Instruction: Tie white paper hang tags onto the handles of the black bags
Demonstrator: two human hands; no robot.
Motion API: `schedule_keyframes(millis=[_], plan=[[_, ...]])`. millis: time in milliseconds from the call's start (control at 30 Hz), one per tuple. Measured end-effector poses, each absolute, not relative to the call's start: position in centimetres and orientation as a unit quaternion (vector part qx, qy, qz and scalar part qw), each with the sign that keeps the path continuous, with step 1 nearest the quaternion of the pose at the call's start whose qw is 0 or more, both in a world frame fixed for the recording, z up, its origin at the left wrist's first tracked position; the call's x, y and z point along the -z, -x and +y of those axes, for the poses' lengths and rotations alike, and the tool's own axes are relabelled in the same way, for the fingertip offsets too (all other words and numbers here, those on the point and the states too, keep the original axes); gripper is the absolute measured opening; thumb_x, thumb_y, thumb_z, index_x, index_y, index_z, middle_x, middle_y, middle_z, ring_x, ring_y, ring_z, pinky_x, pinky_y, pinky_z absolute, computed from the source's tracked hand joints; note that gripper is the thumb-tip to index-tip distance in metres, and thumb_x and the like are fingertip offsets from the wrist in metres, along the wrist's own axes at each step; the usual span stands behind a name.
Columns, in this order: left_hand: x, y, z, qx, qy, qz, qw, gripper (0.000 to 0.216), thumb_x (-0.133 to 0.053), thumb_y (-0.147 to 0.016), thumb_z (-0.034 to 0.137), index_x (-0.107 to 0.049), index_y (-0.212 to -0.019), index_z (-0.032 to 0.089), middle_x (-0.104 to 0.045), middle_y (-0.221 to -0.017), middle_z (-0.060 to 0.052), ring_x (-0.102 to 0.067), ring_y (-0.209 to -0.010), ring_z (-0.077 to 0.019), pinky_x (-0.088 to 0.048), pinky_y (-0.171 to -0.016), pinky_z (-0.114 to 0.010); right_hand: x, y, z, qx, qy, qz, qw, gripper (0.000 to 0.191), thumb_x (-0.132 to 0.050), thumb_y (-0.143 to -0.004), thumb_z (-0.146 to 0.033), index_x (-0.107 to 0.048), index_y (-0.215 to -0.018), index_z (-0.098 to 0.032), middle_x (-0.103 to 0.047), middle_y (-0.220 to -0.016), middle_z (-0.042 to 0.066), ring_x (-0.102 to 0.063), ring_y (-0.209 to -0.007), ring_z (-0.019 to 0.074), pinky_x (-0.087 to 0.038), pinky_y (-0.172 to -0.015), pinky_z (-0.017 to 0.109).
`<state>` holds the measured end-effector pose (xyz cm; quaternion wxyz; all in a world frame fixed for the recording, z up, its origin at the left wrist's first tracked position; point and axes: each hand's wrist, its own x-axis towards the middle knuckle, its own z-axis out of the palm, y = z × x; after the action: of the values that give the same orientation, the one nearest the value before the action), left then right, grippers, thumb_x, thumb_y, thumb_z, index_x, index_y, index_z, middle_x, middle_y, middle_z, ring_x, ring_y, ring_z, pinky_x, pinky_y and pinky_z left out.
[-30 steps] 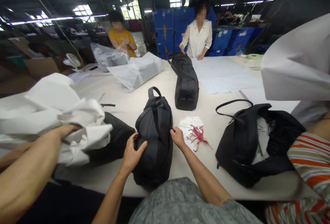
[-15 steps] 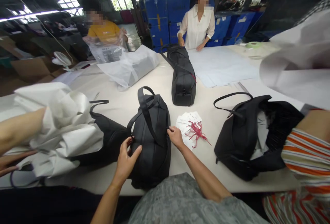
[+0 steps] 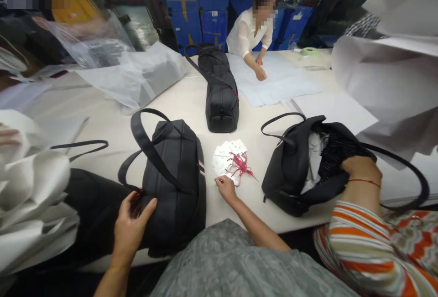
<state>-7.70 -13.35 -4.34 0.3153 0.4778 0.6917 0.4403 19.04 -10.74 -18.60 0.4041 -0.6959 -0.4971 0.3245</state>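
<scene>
My left hand [image 3: 132,221] lies open-fingered against the black bag [image 3: 181,169]; right of it, my right hand [image 3: 226,188] curls at white tags [image 3: 223,156], grip indiscernible.

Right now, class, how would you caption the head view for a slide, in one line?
Left hand on a black bag, right hand close to white tags with red cords.

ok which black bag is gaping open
The black handled bag at right: it gapes, showing pale material, a co-worker's hand at its mouth. No such opening shows on the near bag under the left hand or the others.
</scene>
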Motion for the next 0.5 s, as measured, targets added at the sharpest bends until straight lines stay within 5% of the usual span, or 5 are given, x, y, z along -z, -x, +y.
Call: schedule_keyframes(millis=[167,333,500], plan=[[3.9,7.4,-13.5,-0.441,-0.481,0.69,0.315,0.07,-0.076,-0.064,0.052,-0.054,-0.123,0.02,-0.055,-0.132,-0.012,-0.048,-0.128,-0.0319,-0.034,-0.113,-0.051,19.9,-25.2,-12.9,-0.255,0.81,-0.389,0.357,0.02,-0.048,-0.083,-0.022,-0.067,-0.087,-0.017,-0.068,-0.095,0.009,-0.062,-0.086,0.0202,-0.046,-0.08,0.031],[4.2,7.5,-13.2,-0.446,-0.491,0.679,0.314,0.067,-0.075,-0.066,0.05,-0.055,-0.122,0.02,-0.056,-0.13,-0.012,-0.049,-0.127,-0.031,-0.037,-0.111,-0.049,19.9,-27.8,-12.9,-0.285,0.849,-0.336,0.293,0.021,-0.067,-0.072,-0.041,-0.064,-0.066,-0.02,-0.068,-0.075,0.008,-0.063,-0.077,0.0244,-0.042,-0.067,0.031],[4.1,7.5,-14.3,-0.443,-0.506,0.691,0.262,0.062,-0.071,-0.071,0.048,-0.055,-0.123,0.018,-0.057,-0.126,-0.012,-0.056,-0.118,-0.0291,-0.044,-0.104,-0.048,19.9,-27.1,-13.4,-0.34,0.835,-0.316,0.294,0.019,-0.067,-0.067,-0.033,-0.062,-0.057,-0.019,-0.066,-0.066,0.005,-0.062,-0.076,0.022,-0.041,-0.063,0.027]])
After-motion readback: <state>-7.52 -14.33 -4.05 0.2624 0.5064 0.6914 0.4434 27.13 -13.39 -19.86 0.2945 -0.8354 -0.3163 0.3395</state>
